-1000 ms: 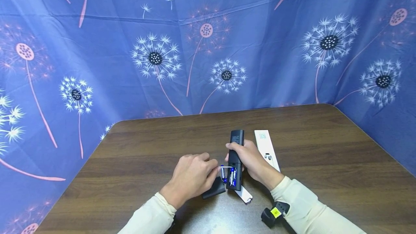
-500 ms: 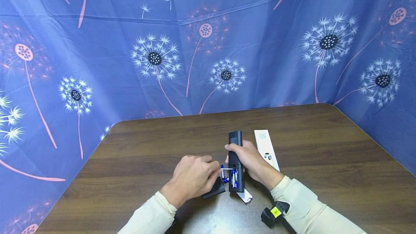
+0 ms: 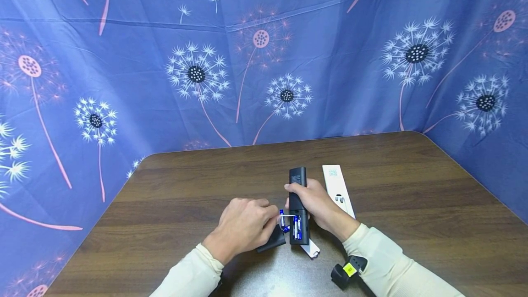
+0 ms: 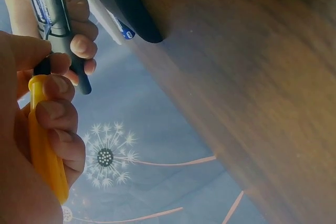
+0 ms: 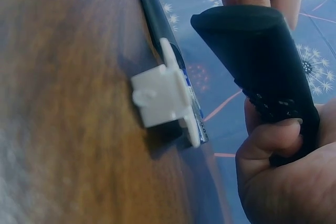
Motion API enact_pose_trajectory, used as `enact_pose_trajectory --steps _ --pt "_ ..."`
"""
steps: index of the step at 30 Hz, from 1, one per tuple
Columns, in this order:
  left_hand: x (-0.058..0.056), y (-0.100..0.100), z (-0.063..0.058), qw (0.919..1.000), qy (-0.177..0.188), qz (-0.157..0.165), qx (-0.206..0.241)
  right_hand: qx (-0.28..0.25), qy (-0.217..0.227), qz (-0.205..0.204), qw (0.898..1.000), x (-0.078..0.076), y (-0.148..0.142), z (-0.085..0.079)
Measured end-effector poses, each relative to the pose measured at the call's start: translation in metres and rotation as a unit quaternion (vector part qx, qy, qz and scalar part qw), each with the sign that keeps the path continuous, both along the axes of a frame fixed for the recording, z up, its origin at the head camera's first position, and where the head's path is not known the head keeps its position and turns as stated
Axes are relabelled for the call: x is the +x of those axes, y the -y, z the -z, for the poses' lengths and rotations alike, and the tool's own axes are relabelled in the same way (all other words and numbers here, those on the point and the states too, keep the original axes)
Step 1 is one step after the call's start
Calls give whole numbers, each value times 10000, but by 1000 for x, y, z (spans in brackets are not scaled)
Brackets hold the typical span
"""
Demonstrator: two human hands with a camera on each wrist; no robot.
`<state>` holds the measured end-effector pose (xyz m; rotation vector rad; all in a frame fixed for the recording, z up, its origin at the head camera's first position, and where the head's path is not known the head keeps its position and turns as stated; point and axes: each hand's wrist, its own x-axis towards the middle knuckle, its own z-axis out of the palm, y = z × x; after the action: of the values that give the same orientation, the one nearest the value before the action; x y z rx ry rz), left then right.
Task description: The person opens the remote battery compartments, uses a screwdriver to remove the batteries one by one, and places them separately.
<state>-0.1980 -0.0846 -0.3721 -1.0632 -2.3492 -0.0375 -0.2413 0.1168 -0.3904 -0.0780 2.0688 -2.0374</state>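
My right hand (image 3: 321, 200) grips a black remote control (image 3: 297, 178), its back up and its battery bay uncovered. Blue-and-white batteries (image 3: 297, 228) lie in the bay. Yellow shows between the curled fingers of my left hand (image 3: 245, 223): it is the handle of a screwdriver (image 4: 46, 145), held in the left wrist view. From those fingers its thin metal shaft (image 3: 287, 215) runs to the upper end of the bay, the tip overlapping the batteries there. In the right wrist view the remote's button side faces down, fingers wrapped around it.
Loose blue-and-white batteries (image 3: 282, 220) lie left of the remote beside a black cover (image 3: 272, 242). A narrow white piece (image 3: 312, 249) with a clip end is partly beneath the remote. A long white remote-like body (image 3: 335, 180) lies right, past my right hand. Patterned cloth (image 3: 264, 58) hangs behind the table (image 3: 198, 173).
The remote's far end has swung slightly left and the remote has come a little nearer. The screwdriver tip stays at the bay's upper end. Both hands have barely moved.
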Motion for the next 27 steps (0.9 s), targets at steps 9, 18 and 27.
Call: enact_pose_trajectory --steps 9,18,27 --pt "2 0 1 9999 29 2 -102 78 19 -141 9999 -1 -1 2" --pt "3 1 4 9999 -17 8 -137 25 -14 -74 10000 -2 0 3" --pt "2 2 4 9999 14 77 -97 67 -52 -186 9998 -1 0 3"
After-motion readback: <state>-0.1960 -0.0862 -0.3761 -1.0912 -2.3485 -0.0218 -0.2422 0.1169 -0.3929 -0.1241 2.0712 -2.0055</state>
